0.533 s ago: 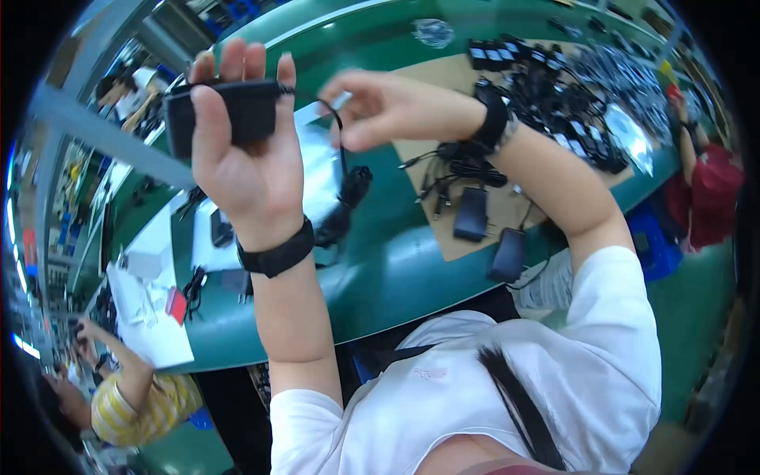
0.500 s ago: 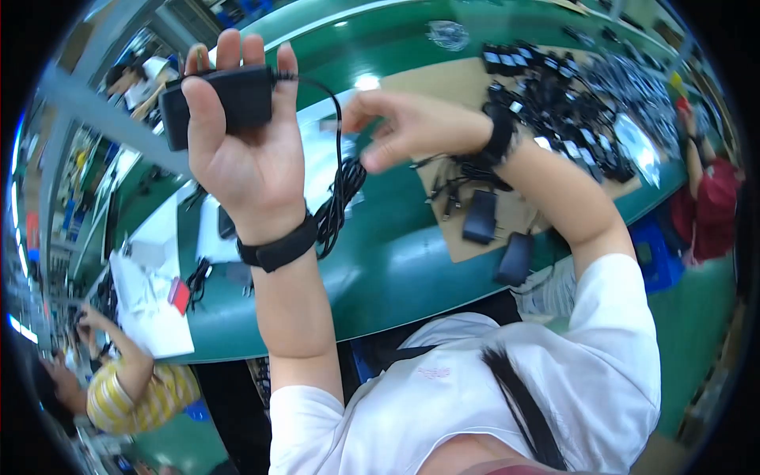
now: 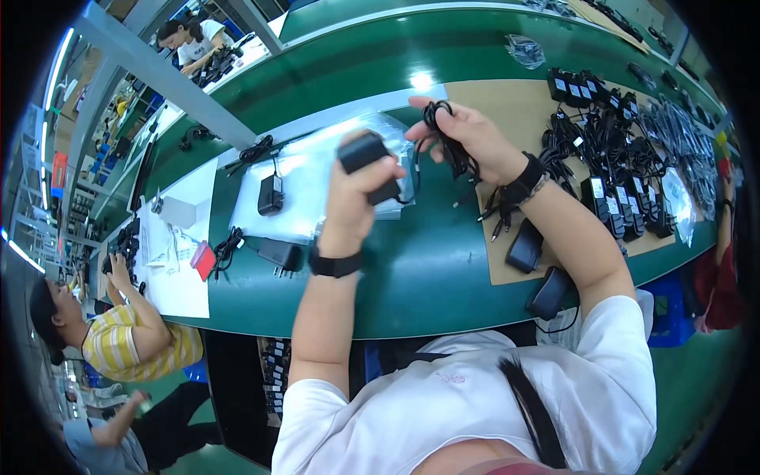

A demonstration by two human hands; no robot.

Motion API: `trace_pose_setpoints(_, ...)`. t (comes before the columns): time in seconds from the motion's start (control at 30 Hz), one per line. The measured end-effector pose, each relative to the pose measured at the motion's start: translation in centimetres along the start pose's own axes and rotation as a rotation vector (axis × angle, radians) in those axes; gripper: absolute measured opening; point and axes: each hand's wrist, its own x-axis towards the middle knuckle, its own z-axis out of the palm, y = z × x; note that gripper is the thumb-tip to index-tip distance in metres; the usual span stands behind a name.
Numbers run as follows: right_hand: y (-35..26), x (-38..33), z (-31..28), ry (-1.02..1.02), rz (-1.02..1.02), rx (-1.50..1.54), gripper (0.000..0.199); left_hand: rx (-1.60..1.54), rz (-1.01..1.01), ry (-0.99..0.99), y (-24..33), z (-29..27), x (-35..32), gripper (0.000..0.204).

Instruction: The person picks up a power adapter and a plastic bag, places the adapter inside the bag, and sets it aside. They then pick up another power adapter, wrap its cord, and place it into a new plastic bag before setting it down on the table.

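A black power adapter (image 3: 362,153) sits in my left hand (image 3: 348,194), fingers and thumb closed around it; the hand is slightly blurred. Just to the right, my right hand (image 3: 483,142) grips a coiled black cable (image 3: 453,146), whose loops hang below the fingers. Under and behind my hands lies a stack of clear plastic bags (image 3: 305,166). On its left part rests another black adapter (image 3: 271,195). Close to my right forearm, one adapter (image 3: 524,247) lies on a cardboard sheet (image 3: 507,103) and another adapter (image 3: 552,293) lies near the table's front edge.
Many adapters with cables (image 3: 606,198) are heaped on the right, beside bagged cables (image 3: 673,134). An adapter with plug pins (image 3: 279,253) and a red object (image 3: 204,263) lie left. A metal post (image 3: 170,75) rises far left. Co-workers sit left, far left and right.
My left hand has moved right and lower, turning from palm-up to a closed grip on the adapter. My right hand has moved up and right and now holds the coiled cable, which was hanging before.
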Motion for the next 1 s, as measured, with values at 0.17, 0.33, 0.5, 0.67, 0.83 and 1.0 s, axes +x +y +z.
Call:
trace_pose_setpoints(0.17,2.2,0.9,0.6,-0.189,0.113,0.224,0.06,-0.107,-0.066,0.068,-2.7,0.5,0.2,0.035)
trace_pose_setpoints(0.33,3.0,1.7,2.0,-0.199,0.113,0.172,0.06,-0.21,-0.006,0.105,-3.7,0.2,-0.5,0.033)
trace_pose_setpoints(0.5,3.9,1.7,2.2,-0.198,0.118,0.063,0.06,-0.251,0.029,0.031,-4.7,-1.2,-0.1,0.03)
trace_pose_setpoints(0.67,3.7,1.8,1.5,-0.24,0.071,0.069,0.059,-0.266,0.016,0.071,-4.7,-0.2,-0.2,0.029)
trace_pose_setpoints(0.83,4.1,1.3,1.6,-0.221,0.023,-0.062,0.062,-0.284,-0.017,0.078,-5.2,-0.5,-0.4,0.031)
trace_pose_setpoints(1.0,5.5,1.3,-0.1,-0.19,0.044,-0.476,0.063,-0.21,-0.127,0.051,-4.4,-0.7,-0.7,0.034)
